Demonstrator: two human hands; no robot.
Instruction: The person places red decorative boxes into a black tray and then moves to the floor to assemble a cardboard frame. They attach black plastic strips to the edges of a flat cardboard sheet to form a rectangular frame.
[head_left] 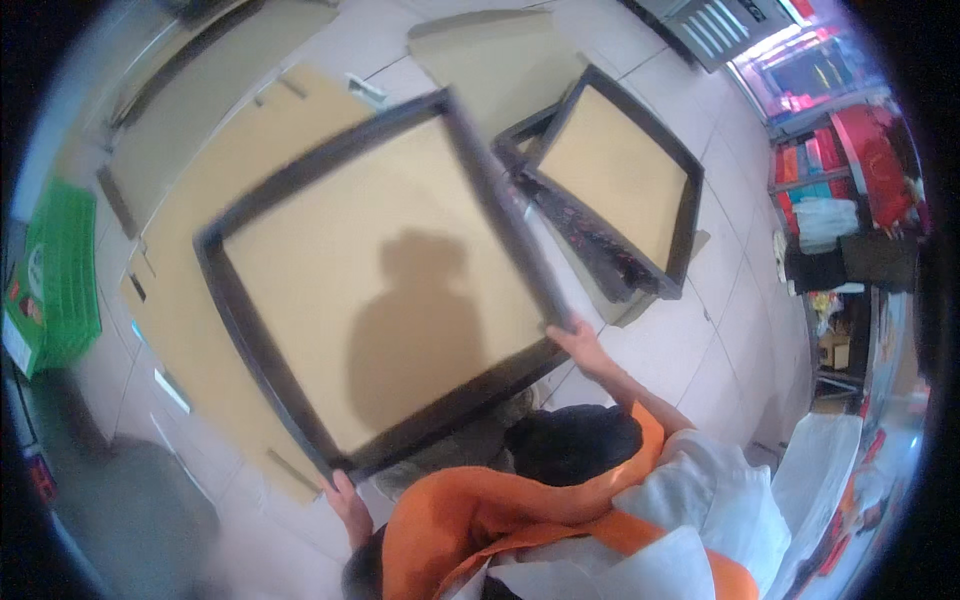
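A large shallow box tray [310, 270], dark brown round its walls and tan inside, is raised in front of me. My left hand [350, 505] is closed on its near left corner. My right hand [583, 348] grips its right corner, thumb over the rim. A dark shadow falls on the tan inside, which holds nothing. Beneath the tray, partly hidden by it, lies a flat tan cardboard sheet [180, 270] with slots cut near its edges.
Smaller dark-walled trays [620, 170] lie stacked askew on the white tiled floor at the right. Behind them is another cardboard piece [490, 50]. Green stacked crates [68, 270] stand at far left. Shelves with red goods [810, 160] line the right side.
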